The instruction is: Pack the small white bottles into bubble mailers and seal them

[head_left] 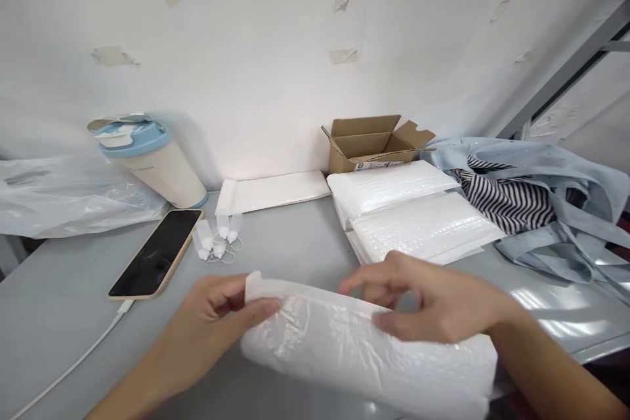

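Observation:
A white bubble mailer (339, 348) is held tilted above the front of the grey table. My left hand (224, 312) grips its left end, thumb on the near face and fingers behind. My right hand (423, 302) is at its upper edge, with the thumb against the near face and the fingers curled over the folded strip along the top. Whatever may be inside the mailer is hidden. Beyond my right hand lies a pile of similar white bubble mailers (423, 226).
An open cardboard box (344, 163) stands by the wall. Several small white tags with loops (231, 230), a white paper strip (280, 190), a phone (157, 252) on a cable, a tumbler (165, 167) and a plastic bag (63, 193) are leftward. A blue fabric bag (566, 157) lies right.

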Demonstrator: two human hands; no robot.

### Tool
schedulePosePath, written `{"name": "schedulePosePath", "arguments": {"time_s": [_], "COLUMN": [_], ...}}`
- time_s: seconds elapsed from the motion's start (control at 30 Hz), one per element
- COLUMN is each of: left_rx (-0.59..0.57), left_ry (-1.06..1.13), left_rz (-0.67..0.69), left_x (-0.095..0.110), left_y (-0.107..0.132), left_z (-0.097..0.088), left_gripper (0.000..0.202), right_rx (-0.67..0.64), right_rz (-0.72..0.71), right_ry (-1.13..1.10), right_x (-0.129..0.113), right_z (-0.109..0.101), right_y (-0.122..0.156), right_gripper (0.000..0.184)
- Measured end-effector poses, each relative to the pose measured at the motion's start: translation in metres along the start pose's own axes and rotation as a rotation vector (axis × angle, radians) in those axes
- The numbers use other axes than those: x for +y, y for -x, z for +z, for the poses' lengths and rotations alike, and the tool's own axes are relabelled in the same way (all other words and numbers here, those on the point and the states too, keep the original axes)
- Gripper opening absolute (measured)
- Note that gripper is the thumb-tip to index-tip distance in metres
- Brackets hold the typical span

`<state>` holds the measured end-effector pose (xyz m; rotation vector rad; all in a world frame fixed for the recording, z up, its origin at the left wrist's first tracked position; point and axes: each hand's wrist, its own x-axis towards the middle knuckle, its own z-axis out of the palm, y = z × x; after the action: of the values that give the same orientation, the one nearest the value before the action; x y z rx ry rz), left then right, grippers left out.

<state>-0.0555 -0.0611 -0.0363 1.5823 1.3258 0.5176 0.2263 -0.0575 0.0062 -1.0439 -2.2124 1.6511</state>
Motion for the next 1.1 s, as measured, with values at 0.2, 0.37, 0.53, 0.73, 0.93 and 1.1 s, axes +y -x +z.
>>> {"name": "schedulePosePath", "arguments": {"time_s": [0.2, 0.37, 0.53, 0.73, 0.93, 1.1], "left_rx": [0.124, 0.168, -0.182, -0.301, -0.154, -0.212], "left_ry": [0.284, 0.149, 0.219, 0.355, 0.605, 0.612], "left_rz": [-0.072, -0.068, -0.057, -0.062, -0.005, -0.155], "left_x": [0.006, 0.014, 0.013, 0.034, 0.08, 0.084], "left_y": [-0.002, 0.006, 0.004, -0.011, -0.042, -0.074], "left_z": [0.003, 0.013, 0.007, 0.012, 0.062, 0.094], "left_gripper": [0.028, 0.033, 0.031, 0.026, 0.03, 0.03], "right_rx": [-0.074, -0.128, -0.115, 0.456, 1.009, 1.484], "right_rz": [0.029, 0.176, 0.184, 0.129, 0.029, 0.039], "right_ry": [-0.359, -0.119, -0.245, -0.337, -0.211, 0.6], "right_x": [0.013, 0.011, 0.008, 0.008, 0.03, 0.062], "right_z": [-0.033, 0.001, 0.014, -0.03, -0.093, -0.129], "right_y": [0.007, -0.013, -0.012, 0.021, 0.057, 0.087], "right_gripper": [0.05, 0.031, 0.026, 0.046, 0.082, 0.075]}}
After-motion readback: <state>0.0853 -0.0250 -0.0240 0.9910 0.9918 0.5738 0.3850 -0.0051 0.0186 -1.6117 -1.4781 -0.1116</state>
